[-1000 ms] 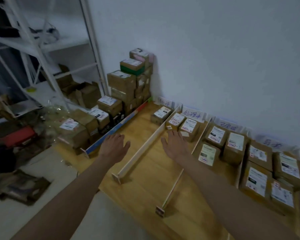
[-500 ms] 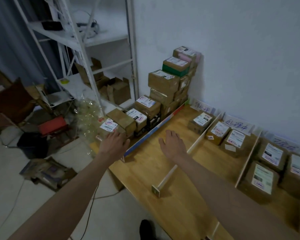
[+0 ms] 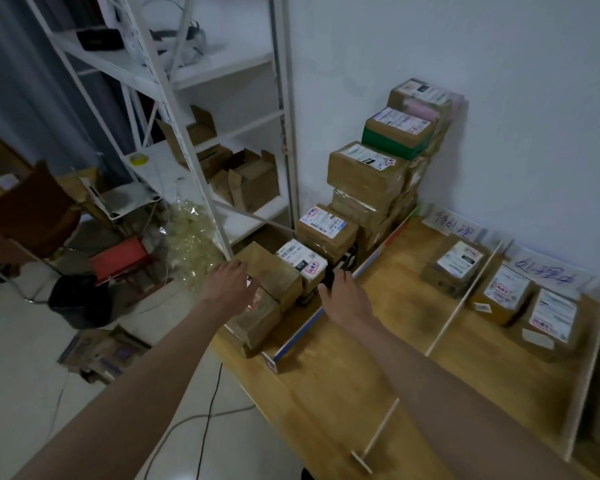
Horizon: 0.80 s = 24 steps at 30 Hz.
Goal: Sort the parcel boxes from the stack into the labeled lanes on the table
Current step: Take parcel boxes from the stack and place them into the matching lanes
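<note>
Both hands are reaching toward the low front end of the stack of parcel boxes (image 3: 371, 188), which is standing along the bench's (image 3: 343, 375) left edge and climbing in steps toward the far corner by the wall. The left hand (image 3: 231, 282) is resting, fingers spread and fairly straight, against the left side of a plain brown box (image 3: 274, 271) at the near end of the stack; it is not curling round it. The right hand (image 3: 342, 294) is lying with loose, straight fingers at the right side of the neighbouring labelled box (image 3: 303, 261), beside the blue-edged divider (image 3: 326, 313) that is fencing the stack off from the lanes; whether it is actually touching the box I cannot tell. The hands are well apart, with the front boxes between them.

Thin wooden strips (image 3: 461, 292) are splitting the bench top into lanes, each with a handwritten sign (image 3: 452, 228) propped at the far edge. The first lane, just right of the divider, is holding one labelled parcel (image 3: 456, 268) near its far end. The second lane is holding two parcels (image 3: 530, 306) side by side toward the far edge. Further boxes are showing only partly at the right edge.

A white shelving rack (image 3: 222, 140) left of the bench is carrying open empty cartons (image 3: 250, 181).
</note>
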{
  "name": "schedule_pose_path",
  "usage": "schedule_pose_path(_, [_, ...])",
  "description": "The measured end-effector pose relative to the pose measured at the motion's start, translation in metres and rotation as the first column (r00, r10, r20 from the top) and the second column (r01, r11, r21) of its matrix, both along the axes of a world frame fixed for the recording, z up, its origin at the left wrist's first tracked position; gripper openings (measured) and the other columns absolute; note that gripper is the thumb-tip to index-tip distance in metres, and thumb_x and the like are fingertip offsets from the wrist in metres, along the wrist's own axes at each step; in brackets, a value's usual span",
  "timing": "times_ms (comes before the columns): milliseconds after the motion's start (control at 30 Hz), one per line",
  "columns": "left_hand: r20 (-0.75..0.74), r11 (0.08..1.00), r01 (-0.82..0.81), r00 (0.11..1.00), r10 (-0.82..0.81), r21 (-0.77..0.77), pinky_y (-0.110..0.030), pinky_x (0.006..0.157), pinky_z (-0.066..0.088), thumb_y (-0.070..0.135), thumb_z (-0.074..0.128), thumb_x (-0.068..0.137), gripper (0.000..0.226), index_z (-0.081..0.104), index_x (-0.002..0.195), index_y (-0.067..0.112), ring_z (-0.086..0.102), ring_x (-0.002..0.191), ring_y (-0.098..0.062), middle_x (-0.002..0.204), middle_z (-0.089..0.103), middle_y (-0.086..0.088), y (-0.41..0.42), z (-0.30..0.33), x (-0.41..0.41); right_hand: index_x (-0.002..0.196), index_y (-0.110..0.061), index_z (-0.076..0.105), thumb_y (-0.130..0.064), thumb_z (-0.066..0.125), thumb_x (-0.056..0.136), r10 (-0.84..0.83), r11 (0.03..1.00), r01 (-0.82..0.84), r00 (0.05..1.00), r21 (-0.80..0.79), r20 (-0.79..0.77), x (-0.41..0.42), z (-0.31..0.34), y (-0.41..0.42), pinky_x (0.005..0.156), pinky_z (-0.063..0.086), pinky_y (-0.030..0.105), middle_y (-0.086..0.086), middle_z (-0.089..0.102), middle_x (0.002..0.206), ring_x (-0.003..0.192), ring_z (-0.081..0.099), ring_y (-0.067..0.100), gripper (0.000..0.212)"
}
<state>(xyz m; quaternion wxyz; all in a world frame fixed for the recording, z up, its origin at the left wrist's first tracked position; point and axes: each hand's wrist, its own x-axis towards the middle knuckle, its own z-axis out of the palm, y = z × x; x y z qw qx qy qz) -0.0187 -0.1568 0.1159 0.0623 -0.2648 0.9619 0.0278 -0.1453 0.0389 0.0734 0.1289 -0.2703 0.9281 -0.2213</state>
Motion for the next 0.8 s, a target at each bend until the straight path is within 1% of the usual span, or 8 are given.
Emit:
schedule_pose_path(267, [-0.002,0.992,0.113,0.994,-0.113,0.062,-0.044,0.112,0.034,0.048,0.035,0.101,0.054,0.044,0.142,0.014,0.044,0.133,-0.028,0.144,0.047,-0.009,-0.054,-0.011,-0.088,0.130,-0.008,0.044,-0.040,0.043,0.101,-0.175,0.984,0.175,0.985,-0.014,0.011,-0.062,-0.003,-0.041,0.092,0.050,0.043,0.013,0.051,0.128,0.115,0.053,0.029,0.044])
schedule_pose_path(333, [0.001,0.984,0.159,0.987,-0.160,0.075,-0.042,0.108,0.036,0.050,0.036,0.101,0.052,0.047,0.139,0.016,0.047,0.127,-0.026,0.137,0.051,-0.008,-0.065,-0.017,-0.114,0.131,-0.008,0.043,-0.040,0.042,0.101,-0.236,0.972,0.236,0.972,-0.009,0.026,-0.076,-0.006,-0.052,0.092,0.051,0.044,0.013,0.051,0.128,0.115,0.053,0.029,0.044])
schedule_pose_path(400, [-0.005,0.971,0.219,0.976,-0.219,0.093,-0.041,0.103,0.041,0.049,0.036,0.101,0.044,0.053,0.127,0.018,0.052,0.116,-0.024,0.125,0.056,-0.005,-0.078,-0.024,-0.139,0.134,-0.008,0.041,-0.039,0.043,0.101,-0.315,0.948,0.317,0.947,-0.024,0.064,-0.087,-0.007,-0.062,0.094,0.051,0.046,0.014,0.050,0.130,0.116,0.053,0.029,0.045])
schedule_pose_path(467, [0.002,0.949,0.299,0.954,-0.301,0.095,-0.044,0.102,0.043,0.050,0.025,0.099,0.048,0.054,0.124,0.020,0.053,0.116,-0.024,0.124,0.057,-0.005,-0.091,-0.029,-0.165,0.135,-0.006,0.041,-0.038,0.043,0.102,-0.387,0.920,0.391,0.917,-0.030,0.096,-0.099,-0.012,-0.071,0.097,0.049,0.047,0.016,0.050,0.131,0.118,0.053,0.031,0.046])
schedule_pose_path(567, [0.003,0.926,0.315,0.947,-0.322,0.211,-0.049,0.103,0.044,0.053,0.020,0.095,0.058,0.051,0.130,0.020,0.050,0.122,-0.027,0.132,0.053,-0.007,-0.106,-0.039,-0.201,0.134,-0.006,0.042,-0.040,0.043,0.101,-0.489,0.862,0.506,0.847,-0.035,0.210,-0.117,-0.019,-0.084,0.096,0.050,0.045,0.016,0.052,0.130,0.116,0.055,0.032,0.047])
schedule_pose_path(667, [0.000,0.899,0.309,0.946,-0.325,0.310,-0.046,0.097,0.049,0.046,0.031,0.098,0.045,0.052,0.126,0.017,0.053,0.115,-0.025,0.128,0.054,-0.007,-0.111,-0.047,-0.228,0.138,-0.002,0.039,-0.043,0.040,0.102,-0.560,0.788,0.615,0.743,-0.044,0.367,-0.132,-0.031,-0.096,0.088,0.048,0.033,0.014,0.054,0.131,0.114,0.057,0.032,0.055])
schedule_pose_path(733, [-0.063,0.871,0.306,0.950,-0.306,0.385,-0.044,0.095,0.049,0.042,0.039,0.100,0.043,0.052,0.129,0.013,0.056,0.112,-0.025,0.125,0.056,-0.007,-0.114,-0.057,-0.244,0.134,-0.002,0.047,-0.044,0.038,0.102,-0.581,0.755,0.655,0.694,-0.038,0.424,-0.138,-0.039,-0.103,0.086,0.050,0.035,0.015,0.059,0.127,0.109,0.060,0.030,0.053])
schedule_pose_path(800, [-0.098,0.825,0.301,0.952,-0.291,0.478,-0.043,0.093,0.051,0.040,0.044,0.098,0.040,0.054,0.128,0.014,0.059,0.108,-0.024,0.121,0.061,-0.006,-0.116,-0.068,-0.256,0.125,-0.003,0.057,-0.043,0.037,0.103,-0.593,0.731,0.681,0.660,-0.034,0.462,-0.142,-0.046,-0.108,0.091,0.052,0.041,0.015,0.063,0.120,0.106,0.061,0.030,0.050])
